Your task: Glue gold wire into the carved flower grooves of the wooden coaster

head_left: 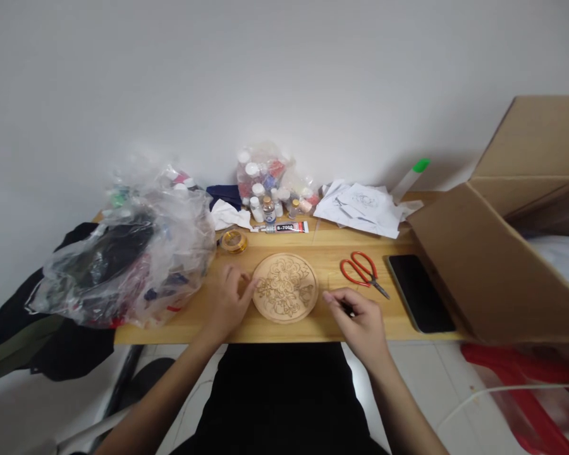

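Observation:
A round wooden disc (285, 288) with a dark floral line pattern lies flat on the wooden table (327, 249). At its left edge is my left hand (230, 302), slightly blurred, fingers apart, with the thumb near the rim and nothing seen in it. To the right of the disc my right hand (358, 316) is closed in a pinch, with something small and dark partly showing between the fingers. Red-handled scissors (360, 272) rest beyond that hand. Behind the disc lie a B-7000 glue tube (287, 227) and a spool of golden wire (234, 241).
Plastic bags (137, 253) fill the left side. Small bottles (269, 208) and papers (360, 207) stand or lie along the wall. A phone (420, 294) and an open cardboard box (497, 272) take up the right. The table's front edge is near my lap.

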`<state>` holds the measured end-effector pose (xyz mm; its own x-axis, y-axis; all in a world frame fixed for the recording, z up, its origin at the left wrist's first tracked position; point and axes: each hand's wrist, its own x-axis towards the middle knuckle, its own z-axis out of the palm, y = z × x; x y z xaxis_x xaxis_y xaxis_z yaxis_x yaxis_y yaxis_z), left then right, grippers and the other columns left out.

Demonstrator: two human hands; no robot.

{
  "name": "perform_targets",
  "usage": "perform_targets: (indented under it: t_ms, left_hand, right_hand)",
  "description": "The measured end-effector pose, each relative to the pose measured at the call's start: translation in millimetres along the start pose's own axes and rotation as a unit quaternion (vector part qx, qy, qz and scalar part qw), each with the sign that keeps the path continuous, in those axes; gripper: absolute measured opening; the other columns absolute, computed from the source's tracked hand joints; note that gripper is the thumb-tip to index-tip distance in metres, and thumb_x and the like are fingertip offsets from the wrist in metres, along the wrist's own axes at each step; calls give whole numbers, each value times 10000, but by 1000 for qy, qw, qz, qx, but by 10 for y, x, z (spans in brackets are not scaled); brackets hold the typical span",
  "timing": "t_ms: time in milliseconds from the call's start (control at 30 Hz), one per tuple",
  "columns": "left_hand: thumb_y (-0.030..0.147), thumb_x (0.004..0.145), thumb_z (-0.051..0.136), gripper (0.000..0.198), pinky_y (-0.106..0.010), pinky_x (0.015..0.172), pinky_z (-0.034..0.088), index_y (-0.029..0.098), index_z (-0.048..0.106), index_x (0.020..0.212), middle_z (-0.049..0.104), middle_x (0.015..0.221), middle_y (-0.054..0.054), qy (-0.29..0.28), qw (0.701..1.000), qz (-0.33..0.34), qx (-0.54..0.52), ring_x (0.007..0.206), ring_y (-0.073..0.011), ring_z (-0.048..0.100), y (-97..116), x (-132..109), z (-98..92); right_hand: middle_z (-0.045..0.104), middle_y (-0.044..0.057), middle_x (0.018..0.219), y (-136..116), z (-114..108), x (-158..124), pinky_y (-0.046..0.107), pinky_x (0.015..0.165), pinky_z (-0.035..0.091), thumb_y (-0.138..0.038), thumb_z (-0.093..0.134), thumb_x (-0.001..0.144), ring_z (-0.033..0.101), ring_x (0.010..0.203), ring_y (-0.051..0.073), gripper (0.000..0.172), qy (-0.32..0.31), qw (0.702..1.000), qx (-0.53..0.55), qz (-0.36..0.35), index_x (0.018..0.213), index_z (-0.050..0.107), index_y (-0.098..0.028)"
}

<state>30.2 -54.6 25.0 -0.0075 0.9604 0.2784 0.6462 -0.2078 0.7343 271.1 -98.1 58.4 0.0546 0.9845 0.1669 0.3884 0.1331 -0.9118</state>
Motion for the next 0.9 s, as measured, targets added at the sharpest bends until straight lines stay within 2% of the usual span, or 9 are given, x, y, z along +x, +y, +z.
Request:
perform_targets:
  t_ms: [67,167,300,533,733,900]
  left_hand:
    - [419,857,477,279,-301,677,479,193,456,694,497,687,2,-15,999,-20,-39,685,-156,523,50,-101,18]
    - [413,872,447,292,-215,580,446,187,423,688,464,647,28,-25,994,-53,-95,608,-106,493,84,-245,58]
    - [407,849,499,265,-196,604,449,176,472,720,511,673,23,-22,987,-85,-137,637,-98,523,49,-394,41]
    - [344,792,609,194,-226,628,451,166,584,719,603,700,-3,-27,987,-94,-124,659,-123,570,-73,-638,-154]
    - [296,777,630,131,-290,746,450,186,645,709,646,759,-32,-51,992,-56,-100,771,-165,585,-40,-641,-145]
    - [315,825,570,164,-251,687,458,175,595,742,616,759,-22,-71,988,-75,-111,734,-142,579,-12,-627,-129]
  right_hand:
    - [599,-6,541,-8,2,-30,208,473,445,-329,594,797,547,497,113,221,38,999,13,12,641,623,-174]
    - [590,-6,542,1,29,-62,194,474,424,-335,612,784,522,500,97,232,47,999,16,22,631,636,-163]
    - [571,-10,544,18,70,-108,196,477,400,-341,612,790,484,501,86,239,34,999,6,31,636,642,-161]
    - [539,-18,541,3,79,-190,192,467,366,-317,628,788,447,499,75,209,34,999,19,36,651,637,-160]
    - [483,-41,520,2,64,-196,186,435,298,-304,644,780,369,467,53,172,34,996,56,62,678,640,-165]
    - [478,-43,529,52,38,-187,193,442,289,-304,649,782,362,475,53,167,38,995,56,72,681,636,-171]
